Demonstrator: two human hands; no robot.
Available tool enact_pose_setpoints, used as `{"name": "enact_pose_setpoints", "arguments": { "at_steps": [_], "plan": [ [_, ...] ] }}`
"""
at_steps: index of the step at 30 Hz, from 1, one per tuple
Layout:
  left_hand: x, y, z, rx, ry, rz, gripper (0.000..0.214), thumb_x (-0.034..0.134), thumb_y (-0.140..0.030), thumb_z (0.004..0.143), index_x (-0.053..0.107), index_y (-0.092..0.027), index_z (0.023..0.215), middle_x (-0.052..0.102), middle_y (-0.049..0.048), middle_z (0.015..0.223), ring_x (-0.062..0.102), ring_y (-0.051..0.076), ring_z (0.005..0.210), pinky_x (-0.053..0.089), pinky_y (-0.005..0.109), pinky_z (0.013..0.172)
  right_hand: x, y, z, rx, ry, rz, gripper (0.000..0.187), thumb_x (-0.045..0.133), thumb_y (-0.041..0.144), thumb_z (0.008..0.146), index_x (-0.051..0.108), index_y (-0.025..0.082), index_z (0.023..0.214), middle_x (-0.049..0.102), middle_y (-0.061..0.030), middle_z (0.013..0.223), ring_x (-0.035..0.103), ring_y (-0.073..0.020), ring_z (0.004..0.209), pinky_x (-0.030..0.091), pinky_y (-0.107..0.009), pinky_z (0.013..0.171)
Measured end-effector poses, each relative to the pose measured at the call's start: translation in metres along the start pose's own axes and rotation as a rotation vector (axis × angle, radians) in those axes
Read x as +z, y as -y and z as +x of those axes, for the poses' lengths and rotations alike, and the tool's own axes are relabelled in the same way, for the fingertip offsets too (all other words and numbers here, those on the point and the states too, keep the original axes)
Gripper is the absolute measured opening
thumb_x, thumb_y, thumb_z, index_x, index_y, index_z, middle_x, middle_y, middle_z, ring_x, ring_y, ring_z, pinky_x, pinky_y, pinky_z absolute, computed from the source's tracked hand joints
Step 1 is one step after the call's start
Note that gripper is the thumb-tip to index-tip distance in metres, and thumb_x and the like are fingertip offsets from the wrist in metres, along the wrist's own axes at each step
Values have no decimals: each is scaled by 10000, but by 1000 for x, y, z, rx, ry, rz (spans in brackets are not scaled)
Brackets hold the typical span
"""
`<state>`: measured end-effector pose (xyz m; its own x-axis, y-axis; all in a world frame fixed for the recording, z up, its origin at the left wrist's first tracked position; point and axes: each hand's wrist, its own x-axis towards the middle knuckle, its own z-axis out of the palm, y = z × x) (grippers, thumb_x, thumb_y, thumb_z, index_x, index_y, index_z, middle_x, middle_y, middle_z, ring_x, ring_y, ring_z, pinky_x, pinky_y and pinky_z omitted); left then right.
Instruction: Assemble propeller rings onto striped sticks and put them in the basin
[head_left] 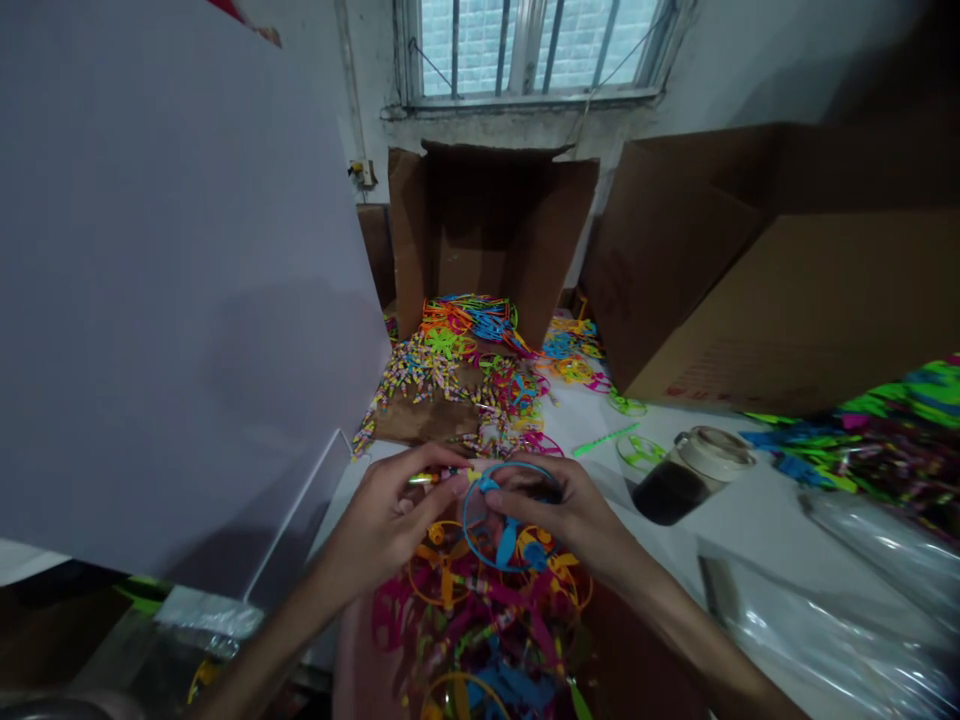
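My left hand (pixel 386 520) pinches a thin multicoloured stick (pixel 435 477) that points to the right. My right hand (pixel 570 505) grips a blue ring-shaped plastic propeller (pixel 504 515), held upright against the stick's end. Both hands meet over a heap of assembled coloured ring toys (pixel 480 610) that lies just below them. Fingers of both hands are curled closed on these parts.
More loose sticks and rings (pixel 465 375) spill from an open cardboard box (pixel 487 230) at the back. A large carton (pixel 787 290) stands at right. A jar of dark liquid (pixel 686 475) sits near my right hand. Clear plastic bags (pixel 832 610) lie at lower right, a white board (pixel 172 280) at left.
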<state>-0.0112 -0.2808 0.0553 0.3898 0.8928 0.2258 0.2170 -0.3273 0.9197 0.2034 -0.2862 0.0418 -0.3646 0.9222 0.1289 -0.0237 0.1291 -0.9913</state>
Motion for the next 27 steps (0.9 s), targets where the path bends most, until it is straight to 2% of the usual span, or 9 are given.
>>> {"name": "enact_pose_setpoints", "arguments": {
  "at_steps": [3,6,10,13,18,21,24,27],
  "plan": [
    [-9,-3,-2,43,96,136,159,604,-346,957,701,-221,977,731,-2,919,661,155,873,492,247,762,2,5,-3,0,68,-25,182,754,385,862,755,204,867,766,-14,787,701,-157,705,532,-269,682],
    [-14,-5,-5,58,125,211,141,601,-333,964,688,-222,960,715,-13,890,642,142,850,471,243,768,5,15,-7,9,88,-81,176,749,381,870,753,205,881,773,-13,804,709,-163,727,529,-266,698],
    [-18,-11,-8,27,110,137,222,561,-400,981,670,-208,960,679,-1,850,623,142,793,457,228,666,9,30,-7,-16,96,-126,181,742,379,879,749,213,949,782,-15,861,718,-171,785,529,-267,739],
    [-22,-25,-6,13,102,72,286,546,-450,982,674,-195,957,638,-8,771,583,130,689,422,219,580,10,41,-2,-23,125,-92,214,737,416,877,727,202,875,773,-16,790,717,-173,723,531,-268,691],
    [-31,-58,-1,113,75,149,237,559,-381,981,691,-184,973,702,20,895,625,154,854,452,243,729,9,65,3,-43,128,-134,297,760,482,838,726,188,814,766,-36,781,712,-181,704,547,-274,643],
    [-36,-72,2,126,66,172,231,547,-366,984,682,-180,967,703,18,891,621,153,850,445,242,715,5,78,3,-65,127,-147,292,761,481,838,744,190,852,771,-37,819,717,-177,720,564,-276,653],
    [-38,-79,6,113,130,230,220,561,-363,977,686,-187,935,702,6,865,614,150,824,439,236,696,-2,85,4,-90,120,-183,272,750,458,856,748,186,860,776,-36,832,720,-171,729,556,-260,637],
    [-39,-80,11,130,207,256,192,568,-347,976,692,-205,943,712,0,898,625,153,852,456,248,744,-11,90,3,-112,142,-242,245,713,431,895,744,191,855,778,-25,830,720,-167,748,548,-255,650]
  ]
}}
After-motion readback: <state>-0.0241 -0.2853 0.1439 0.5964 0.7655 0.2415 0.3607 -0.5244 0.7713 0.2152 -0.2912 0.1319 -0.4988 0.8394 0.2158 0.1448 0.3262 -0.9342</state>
